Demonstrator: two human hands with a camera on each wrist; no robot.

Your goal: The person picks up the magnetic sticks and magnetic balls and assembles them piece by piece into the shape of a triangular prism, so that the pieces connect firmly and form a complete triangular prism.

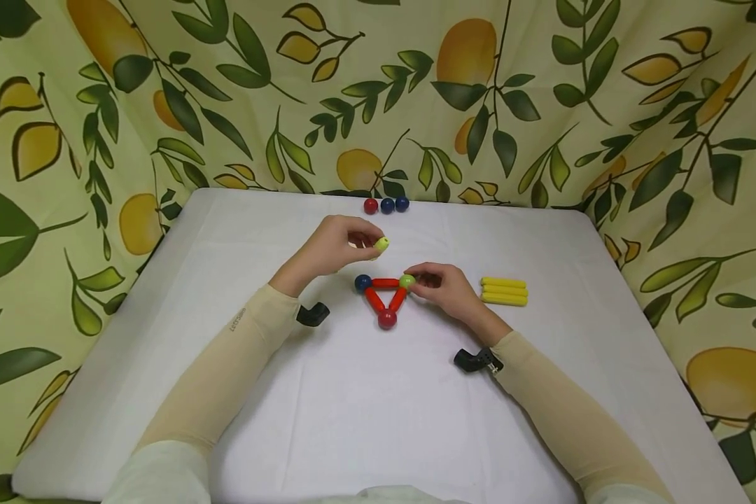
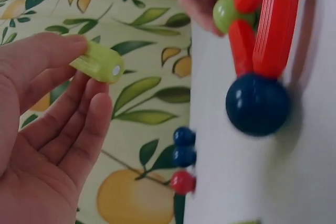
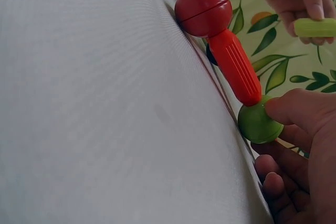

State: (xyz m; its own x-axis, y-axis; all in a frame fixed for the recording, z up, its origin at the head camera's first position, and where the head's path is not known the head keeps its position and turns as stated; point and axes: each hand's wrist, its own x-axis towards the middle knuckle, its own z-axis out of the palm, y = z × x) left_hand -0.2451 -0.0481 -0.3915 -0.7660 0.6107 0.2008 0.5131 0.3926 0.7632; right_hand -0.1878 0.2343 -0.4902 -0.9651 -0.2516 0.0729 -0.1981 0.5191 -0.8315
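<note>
My left hand (image 1: pixel 343 245) is raised above the table, to the left of centre. Between thumb and fingertips it pinches a yellow-green magnetic building stick (image 2: pixel 100 62), whose end shows a small pale disc. A triangle of red sticks (image 1: pixel 386 283) lies on the table, with a blue ball (image 1: pixel 362 283), a red ball (image 1: pixel 387 319) and a green ball (image 1: pixel 406 281) at its corners. My right hand (image 1: pixel 446 285) holds the green ball by thumb and fingers. In the right wrist view, a red stick (image 3: pixel 234 66) joins that green ball to the red ball.
A red ball (image 1: pixel 370 206) and two blue balls (image 1: pixel 395 205) stand in a row near the table's back edge. Several yellow sticks (image 1: pixel 504 291) lie side by side right of my right hand. A leaf-patterned curtain (image 1: pixel 390 98) surrounds the white-covered table (image 1: pixel 378 420).
</note>
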